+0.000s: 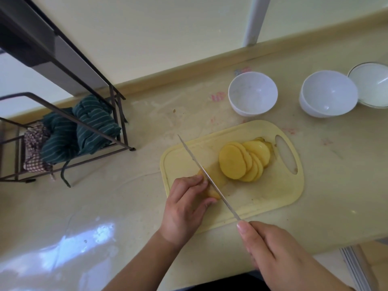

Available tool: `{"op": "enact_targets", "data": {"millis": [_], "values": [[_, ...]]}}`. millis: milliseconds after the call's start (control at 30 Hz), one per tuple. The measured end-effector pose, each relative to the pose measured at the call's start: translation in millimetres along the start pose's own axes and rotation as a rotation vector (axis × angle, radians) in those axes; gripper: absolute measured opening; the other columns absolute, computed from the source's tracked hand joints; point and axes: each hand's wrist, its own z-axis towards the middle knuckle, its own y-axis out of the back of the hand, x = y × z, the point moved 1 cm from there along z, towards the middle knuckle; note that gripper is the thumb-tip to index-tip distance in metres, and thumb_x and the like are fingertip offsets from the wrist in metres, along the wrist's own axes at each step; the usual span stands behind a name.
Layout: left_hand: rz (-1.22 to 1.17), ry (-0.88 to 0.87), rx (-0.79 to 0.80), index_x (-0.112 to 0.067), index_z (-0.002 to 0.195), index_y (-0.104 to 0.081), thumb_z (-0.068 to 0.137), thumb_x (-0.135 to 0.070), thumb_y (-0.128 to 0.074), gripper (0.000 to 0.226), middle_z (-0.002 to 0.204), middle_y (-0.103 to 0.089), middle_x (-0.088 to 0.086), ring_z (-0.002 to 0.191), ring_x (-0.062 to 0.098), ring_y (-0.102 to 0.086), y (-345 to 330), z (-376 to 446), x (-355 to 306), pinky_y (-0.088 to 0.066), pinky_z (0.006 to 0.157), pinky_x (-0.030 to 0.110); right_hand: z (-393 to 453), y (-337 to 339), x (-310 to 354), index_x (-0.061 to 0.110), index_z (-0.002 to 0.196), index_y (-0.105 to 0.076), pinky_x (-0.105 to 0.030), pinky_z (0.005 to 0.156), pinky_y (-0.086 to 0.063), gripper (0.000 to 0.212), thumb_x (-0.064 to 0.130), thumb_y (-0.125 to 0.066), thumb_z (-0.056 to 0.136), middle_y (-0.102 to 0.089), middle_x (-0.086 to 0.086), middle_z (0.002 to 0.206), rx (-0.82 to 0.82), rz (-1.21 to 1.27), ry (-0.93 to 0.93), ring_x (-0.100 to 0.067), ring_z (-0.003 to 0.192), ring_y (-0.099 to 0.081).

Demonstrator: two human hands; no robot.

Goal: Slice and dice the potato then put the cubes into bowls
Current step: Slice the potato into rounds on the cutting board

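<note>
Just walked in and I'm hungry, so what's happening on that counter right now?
A person is slicing a potato on a yellow cutting board. The left hand holds the uncut end down while the right hand grips a knife, its blade set against the potato. A fanned stack of round slices already lies on the board. Nothing is diced yet, and the two white bowls behind the board are empty.

Potato remnant: uncut end, on the cutting board. Round yellow slices: overlapping, fanned beside it. Two white bowls: upright, beyond the board.
</note>
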Motion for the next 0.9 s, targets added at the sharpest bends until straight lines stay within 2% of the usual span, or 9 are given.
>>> {"op": "enact_targets", "data": {"millis": [133,300,367,433,467,567,633,833,900], "values": [[-0.017,-0.012,-0.010,-0.005,0.112,-0.067,0.089,-0.027,-0.077,0.033,0.118,-0.059,0.001,0.106,0.022,-0.066,-0.4,-0.7,0.3,-0.054,0.097,0.030,9.8,-3.3,2.3,0.014,0.064,-0.042,-0.040,0.063,-0.042,0.065,0.074,-0.021,0.076,-0.046,0.003,0.053,0.047,0.026,-0.008,-0.007,0.051,-0.040],[-0.026,-0.019,-0.008,-0.006,0.110,-0.065,0.095,-0.030,-0.072,0.029,0.115,-0.058,0.001,0.106,0.018,-0.064,1.6,1.8,-2.0,-0.052,0.097,0.025,-3.5,-9.1,2.5,0.033,0.071,-0.055,-0.024,0.060,-0.042,0.049,0.073,-0.028,0.082,-0.056,0.004,0.060,-0.070,0.061,-0.025,-0.007,0.057,-0.052],[-0.033,-0.031,-0.004,-0.008,0.112,-0.063,0.096,-0.030,-0.072,0.029,0.116,-0.058,0.001,0.106,0.019,-0.063,1.9,1.3,-2.9,-0.052,0.098,0.025,-9.0,-11.5,-5.5,0.029,0.066,-0.060,-0.016,0.056,-0.042,0.065,0.086,-0.030,0.072,-0.058,0.005,0.055,-0.107,0.081,-0.053,0.000,0.050,-0.054],[-0.037,-0.048,0.008,-0.008,0.115,-0.061,0.095,-0.029,-0.072,0.031,0.117,-0.057,0.001,0.107,0.020,-0.063,1.0,1.2,-2.0,-0.053,0.098,0.027,-9.5,-14.6,-7.7,0.027,0.063,-0.053,-0.012,0.050,-0.038,0.090,0.105,-0.014,0.043,-0.054,0.000,0.049,0.042,0.069,-0.115,0.006,0.039,-0.045],[-0.036,-0.054,0.011,-0.008,0.116,-0.061,0.094,-0.028,-0.073,0.032,0.118,-0.057,0.001,0.107,0.021,-0.064,0.9,1.3,-1.2,-0.053,0.098,0.029,-6.8,-15.7,-7.1,0.025,0.066,-0.053,-0.014,0.051,-0.039,0.096,0.106,-0.009,0.039,-0.053,-0.004,0.051,0.089,0.054,-0.129,0.004,0.040,-0.046],[-0.050,-0.060,0.019,-0.007,0.117,-0.060,0.094,-0.028,-0.073,0.034,0.118,-0.057,0.002,0.108,0.023,-0.065,1.3,1.7,0.8,-0.055,0.096,0.033,8.5,-18.7,-9.0,0.012,0.067,-0.056,-0.029,0.064,-0.044,0.080,0.084,-0.022,0.068,-0.057,-0.006,0.065,-0.087,0.049,-0.094,-0.011,0.055,-0.052],[-0.056,-0.052,0.019,-0.008,0.118,-0.060,0.096,-0.030,-0.072,0.034,0.119,-0.057,0.002,0.107,0.024,-0.065,1.7,2.2,0.9,-0.056,0.095,0.033,17.4,-21.8,-7.0,0.012,0.068,-0.047,-0.038,0.063,-0.042,0.075,0.081,-0.022,0.078,-0.049,-0.003,0.054,-0.042,0.062,-0.020,-0.010,0.050,-0.044],[-0.057,-0.049,0.019,-0.009,0.118,-0.060,0.094,-0.031,-0.073,0.035,0.118,-0.056,0.001,0.107,0.022,-0.065,3.0,3.7,1.9,-0.055,0.096,0.031,7.4,-36.7,-25.7,0.027,0.054,-0.053,-0.035,0.058,-0.048,0.072,0.094,-0.028,0.067,-0.053,0.007,0.046,-0.087,0.110,0.013,-0.010,0.053,-0.054],[-0.060,-0.047,0.015,-0.009,0.118,-0.060,0.094,-0.030,-0.073,0.035,0.119,-0.056,0.001,0.109,0.021,-0.064,1.9,1.8,1.4,-0.054,0.098,0.030,-10.4,-40.6,-45.3,0.040,0.052,-0.052,-0.032,0.048,-0.049,0.059,0.082,-0.027,0.086,-0.043,0.024,0.043,-0.176,0.102,0.041,-0.007,0.055,-0.057]]}}
